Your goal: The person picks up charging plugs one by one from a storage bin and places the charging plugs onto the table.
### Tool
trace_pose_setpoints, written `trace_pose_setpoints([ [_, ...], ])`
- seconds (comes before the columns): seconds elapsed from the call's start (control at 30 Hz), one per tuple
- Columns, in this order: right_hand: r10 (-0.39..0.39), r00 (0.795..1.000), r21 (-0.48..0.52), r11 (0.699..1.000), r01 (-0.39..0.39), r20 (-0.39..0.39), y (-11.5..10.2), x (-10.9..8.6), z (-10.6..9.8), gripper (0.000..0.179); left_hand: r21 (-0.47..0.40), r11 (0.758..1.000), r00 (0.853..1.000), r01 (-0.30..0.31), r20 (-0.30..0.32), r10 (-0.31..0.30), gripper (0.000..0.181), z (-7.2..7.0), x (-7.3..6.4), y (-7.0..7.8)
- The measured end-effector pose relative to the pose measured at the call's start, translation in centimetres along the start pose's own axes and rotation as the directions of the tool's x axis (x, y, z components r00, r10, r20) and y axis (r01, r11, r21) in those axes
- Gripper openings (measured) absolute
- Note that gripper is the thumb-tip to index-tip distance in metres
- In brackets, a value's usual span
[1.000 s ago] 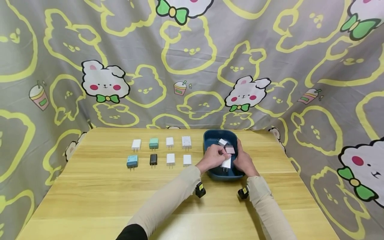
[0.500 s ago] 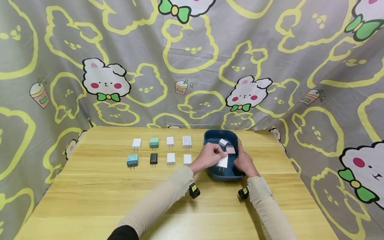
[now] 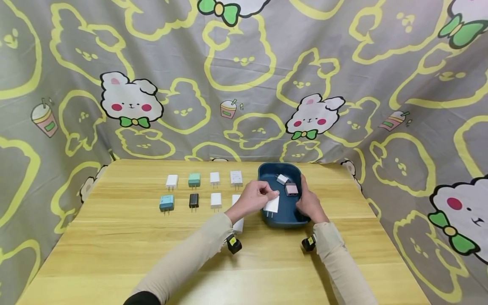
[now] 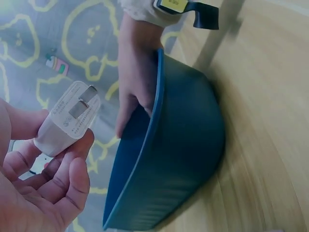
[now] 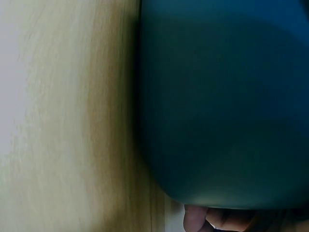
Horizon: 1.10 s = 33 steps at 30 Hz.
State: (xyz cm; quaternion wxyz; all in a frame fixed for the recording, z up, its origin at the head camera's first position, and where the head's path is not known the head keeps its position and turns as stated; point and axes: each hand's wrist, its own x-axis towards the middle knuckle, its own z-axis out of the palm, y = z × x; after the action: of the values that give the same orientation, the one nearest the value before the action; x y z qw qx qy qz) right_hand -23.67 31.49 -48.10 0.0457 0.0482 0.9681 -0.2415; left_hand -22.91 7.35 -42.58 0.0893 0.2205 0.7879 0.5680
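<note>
My left hand point(image 3: 253, 197) pinches a white wall charger point(image 3: 272, 204) between thumb and fingers, over the left side of a dark blue plastic bin point(image 3: 280, 221). In the left wrist view, the flat metal prongs and printed end of this charger point(image 4: 72, 113) face the camera. My right hand point(image 3: 310, 204) grips the bin's right wall, partly reaching inside the rim. A small white charger point(image 3: 282, 179) and a pinkish charger point(image 3: 291, 189) lie in the bin. The right wrist view is mostly filled by the bin's outer wall point(image 5: 222, 111), with fingertips at its lower edge.
Left of the bin, chargers lie in two rows on the wooden table point(image 3: 152, 245), among them a green one point(image 3: 194, 179), a blue one point(image 3: 166, 203) and a black one point(image 3: 194, 200). Another white block point(image 3: 238, 226) shows beside my left wrist. A patterned curtain point(image 3: 236, 140) hangs behind.
My left hand has moved left with the white charger, from the middle of the bin toward its left wall. The right hand keeps its grip. The pinkish charger is now more exposed.
</note>
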Motion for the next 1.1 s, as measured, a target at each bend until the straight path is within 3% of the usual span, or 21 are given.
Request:
trace_pose_setpoints([
  [0.33,-0.017,1.0,-0.008,1.0,0.017,-0.004,-0.1,0.0,0.0,0.097,-0.023,1.0,1.0,0.008,-0.007,-0.008,0.03,-2.7,-1.4,-0.7],
  [0.57,-0.001,1.0,-0.008,1.0,0.001,-0.006,-0.1,0.0,0.1,0.098,0.045,0.998,0.998,0.039,-0.053,-0.037,0.031,-4.7,-2.8,-1.1],
  [0.8,-0.002,1.0,-0.008,1.0,0.002,-0.002,-0.1,0.1,0.1,0.098,0.039,0.998,0.994,0.039,-0.107,-0.035,0.027,-6.6,-4.0,-1.9],
  [0.97,-0.002,1.0,-0.016,1.0,0.001,-0.002,0.0,0.1,0.0,0.098,0.069,0.997,0.992,0.032,-0.122,-0.023,0.03,-7.7,-5.0,-2.7],
  [1.1,0.006,1.0,-0.015,1.0,-0.006,0.006,0.0,0.2,0.1,0.098,0.091,0.993,0.992,0.069,-0.115,-0.059,0.032,-8.3,-5.9,-3.2],
])
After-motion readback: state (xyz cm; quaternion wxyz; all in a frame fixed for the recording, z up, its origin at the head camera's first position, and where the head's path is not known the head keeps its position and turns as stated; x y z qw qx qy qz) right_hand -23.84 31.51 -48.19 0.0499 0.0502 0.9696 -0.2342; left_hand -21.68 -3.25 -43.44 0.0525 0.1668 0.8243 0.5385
